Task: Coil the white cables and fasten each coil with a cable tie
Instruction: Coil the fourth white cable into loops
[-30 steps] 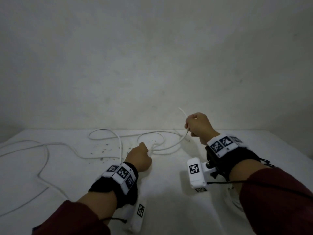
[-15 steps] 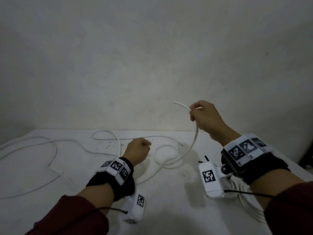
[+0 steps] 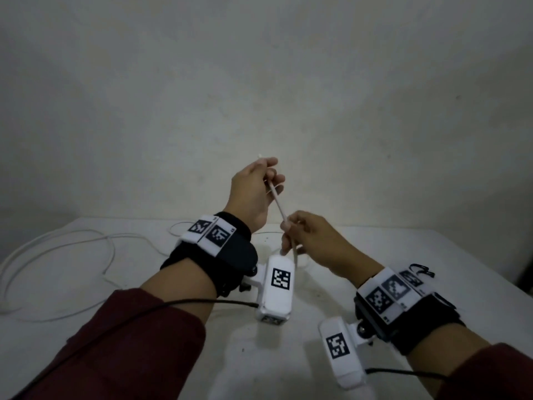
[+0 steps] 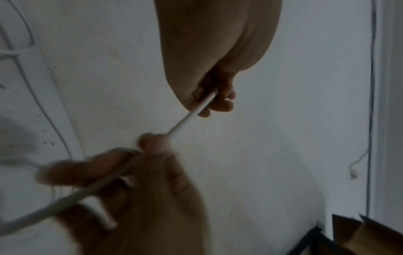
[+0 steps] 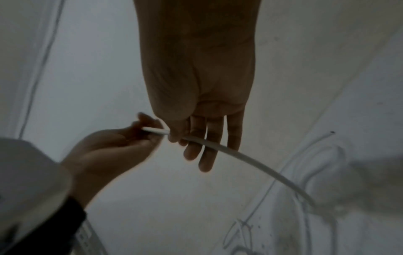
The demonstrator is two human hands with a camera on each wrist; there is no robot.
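Observation:
A white cable (image 3: 277, 202) stretches taut between my two hands above the white table (image 3: 375, 255). My left hand (image 3: 269, 180) is raised in front of the wall and grips the cable near its end; the tip (image 3: 260, 155) pokes out past the fingers. In the left wrist view the fingers (image 4: 220, 101) curl round the cable (image 4: 185, 119). My right hand (image 3: 285, 229), lower and to the right, pinches the cable (image 5: 240, 155) between thumb and fingers (image 5: 174, 136). From there the cable drops towards the table.
More white cable lies in loose loops (image 3: 57, 243) on the left half of the table. A plain wall stands close behind. A cardboard box (image 4: 370, 238) shows at the lower right of the left wrist view, and a thin wire (image 4: 357, 163) hangs on the wall.
My left hand rose from the table and took hold of the cable near its end. My right hand came down and to the left, and now holds the cable lower along its length.

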